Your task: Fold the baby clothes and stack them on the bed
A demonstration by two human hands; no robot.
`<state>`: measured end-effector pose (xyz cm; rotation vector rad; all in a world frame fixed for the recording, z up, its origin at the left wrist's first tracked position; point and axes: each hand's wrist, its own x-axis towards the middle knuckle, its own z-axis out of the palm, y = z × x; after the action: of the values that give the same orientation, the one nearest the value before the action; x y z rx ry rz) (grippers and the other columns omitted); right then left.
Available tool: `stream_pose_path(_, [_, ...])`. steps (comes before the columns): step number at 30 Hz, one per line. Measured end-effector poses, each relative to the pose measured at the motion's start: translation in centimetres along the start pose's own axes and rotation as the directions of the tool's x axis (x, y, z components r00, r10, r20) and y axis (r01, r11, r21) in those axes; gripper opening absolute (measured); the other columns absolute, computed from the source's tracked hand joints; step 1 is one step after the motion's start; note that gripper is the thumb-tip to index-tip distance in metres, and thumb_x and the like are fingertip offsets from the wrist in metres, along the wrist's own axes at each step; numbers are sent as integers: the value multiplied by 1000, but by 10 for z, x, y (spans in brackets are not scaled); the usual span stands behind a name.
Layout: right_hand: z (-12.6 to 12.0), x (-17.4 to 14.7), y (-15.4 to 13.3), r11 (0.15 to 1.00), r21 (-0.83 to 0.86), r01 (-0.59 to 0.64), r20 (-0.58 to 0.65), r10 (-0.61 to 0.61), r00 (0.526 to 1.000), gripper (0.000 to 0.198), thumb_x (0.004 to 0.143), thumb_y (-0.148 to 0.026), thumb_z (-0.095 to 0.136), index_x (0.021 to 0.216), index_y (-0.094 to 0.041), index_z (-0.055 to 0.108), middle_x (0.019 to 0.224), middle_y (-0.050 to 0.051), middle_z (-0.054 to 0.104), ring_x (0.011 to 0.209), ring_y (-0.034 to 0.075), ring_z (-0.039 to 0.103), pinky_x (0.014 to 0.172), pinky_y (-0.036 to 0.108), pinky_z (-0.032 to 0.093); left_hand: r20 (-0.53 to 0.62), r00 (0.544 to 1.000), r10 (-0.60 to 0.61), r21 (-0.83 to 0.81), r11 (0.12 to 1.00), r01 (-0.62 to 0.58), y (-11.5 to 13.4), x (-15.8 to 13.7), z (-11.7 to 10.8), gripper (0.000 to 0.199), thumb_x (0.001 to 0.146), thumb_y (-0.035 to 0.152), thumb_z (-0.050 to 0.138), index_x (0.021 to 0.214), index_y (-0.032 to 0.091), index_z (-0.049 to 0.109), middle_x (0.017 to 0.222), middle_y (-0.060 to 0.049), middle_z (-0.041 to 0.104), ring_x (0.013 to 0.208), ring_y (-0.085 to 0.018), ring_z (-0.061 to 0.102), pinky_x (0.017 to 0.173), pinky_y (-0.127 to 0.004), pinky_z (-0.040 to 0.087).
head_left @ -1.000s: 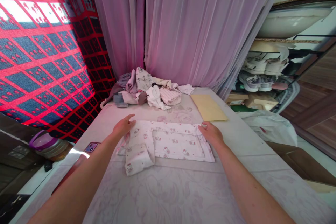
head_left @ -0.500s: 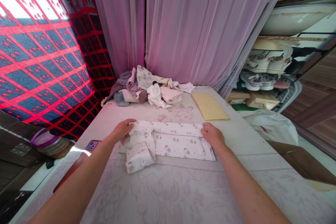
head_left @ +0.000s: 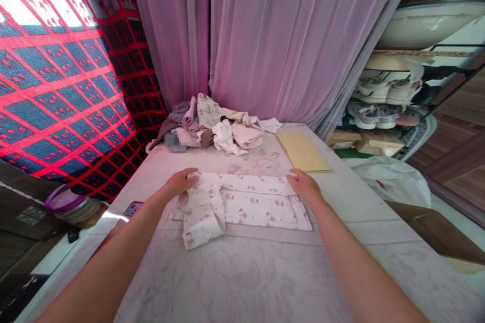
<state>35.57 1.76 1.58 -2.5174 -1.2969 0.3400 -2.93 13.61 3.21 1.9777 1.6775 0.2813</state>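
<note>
A small white garment [head_left: 250, 207] with a reddish cartoon-cat print lies partly folded on the bed-like surface in front of me; it looks like a child's top. One folded flap, perhaps a sleeve, hangs toward me at its left. My left hand [head_left: 180, 184] pinches the far left corner between thumb and fingers. At the far right corner, my right hand [head_left: 306, 187] has its fingers closed on the folded edge. The far edge runs nearly straight between both hands. Beyond it sits a heap of crumpled clothes [head_left: 248, 135] in pink, white, grey and mauve.
A flat yellow sheet or envelope [head_left: 305, 153] lies at the back right. Beside my left forearm is a phone [head_left: 133, 208]. Purple curtains [head_left: 280, 40] hang behind. To the right stand a shoe rack [head_left: 382, 98], a white plastic bag [head_left: 390, 181] and an open cardboard box [head_left: 432, 232].
My right hand has slid slightly left and away from me along the garment's far edge. My left hand has shifted a little farther away. The folded garment keeps nearly the same shape.
</note>
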Motion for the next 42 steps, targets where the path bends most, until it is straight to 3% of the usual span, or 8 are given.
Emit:
stream_pose_path(9, [4, -9, -2, 985, -167, 41, -96, -57, 994, 36, 88, -32, 45, 119, -24, 62, 108, 8, 67, 98, 23, 61, 80, 31, 45, 9, 1000, -28, 188, 982, 26, 9, -9, -3, 46, 76, 29, 58, 122, 31, 63, 110, -5, 67, 100, -26, 63, 85, -33, 47])
stream_pose_path(13, [9, -20, -30, 945, -204, 256, -186, -294, 938, 39, 91, -29, 42, 125, -20, 59, 128, 12, 57, 115, 24, 53, 96, 34, 40, -131, 974, 187, 419, 900, -116, 29, -12, 0, 43, 85, 31, 47, 126, 28, 60, 131, -10, 56, 118, -29, 53, 96, -40, 42])
stream_pose_path(17, [32, -39, -70, 769, -125, 627, 158, -609, 777, 50, 96, -36, 28, 142, -22, 41, 152, 6, 34, 139, 20, 29, 113, 37, 22, 139, 905, 403, 346, 836, -426, 43, -6, 29, 45, 93, 36, 33, 130, 24, 56, 139, -6, 53, 128, -24, 46, 107, -37, 34])
stream_pose_path(20, [47, -48, -78, 724, -102, 683, 323, -625, 711, 59, 96, -47, 20, 149, -22, 28, 157, 4, 21, 144, 20, 16, 116, 45, 9, 223, 901, 371, 359, 828, -430, 36, -4, 52, 54, 95, 50, 27, 142, 27, 40, 153, -5, 33, 140, -27, 28, 112, -49, 25])
stream_pose_path(23, [44, -47, -59, 760, -136, 636, 342, -566, 750, 63, 95, -50, 14, 150, -21, 23, 158, 3, 15, 145, 20, 10, 117, 47, 6, 195, 922, 336, 374, 843, -386, 20, -7, 59, 58, 95, 55, 22, 147, 30, 31, 158, -6, 20, 144, -29, 17, 113, -56, 16])
stream_pose_path(29, [26, -38, -12, 852, -287, 438, 278, -364, 889, 60, 96, -47, 15, 150, -24, 24, 158, 2, 14, 145, 19, 10, 116, 47, 9, 165, 926, 339, 307, 875, -375, 6, -8, 54, 56, 97, 50, 20, 145, 27, 36, 156, -6, 26, 143, -29, 21, 113, -54, 19])
stream_pose_path(37, [28, -40, -12, 863, -303, 404, 247, -339, 908, 60, 96, -48, 18, 149, -23, 26, 158, 3, 16, 145, 20, 13, 115, 50, 12, 17, 914, 404, 227, 889, -397, -4, -16, 51, 54, 97, 45, 21, 131, 21, 55, 145, -6, 46, 138, -25, 33, 114, -43, 25])
stream_pose_path(42, [25, -46, -42, 849, -290, 442, 208, -394, 895, 60, 96, -47, 19, 149, -21, 27, 158, 5, 17, 145, 21, 14, 115, 53, 4, -16, 936, 353, 223, 913, -341, -12, -25, 39, 53, 97, 47, 18, 127, 26, 56, 144, -4, 48, 137, -25, 36, 113, -51, 23])
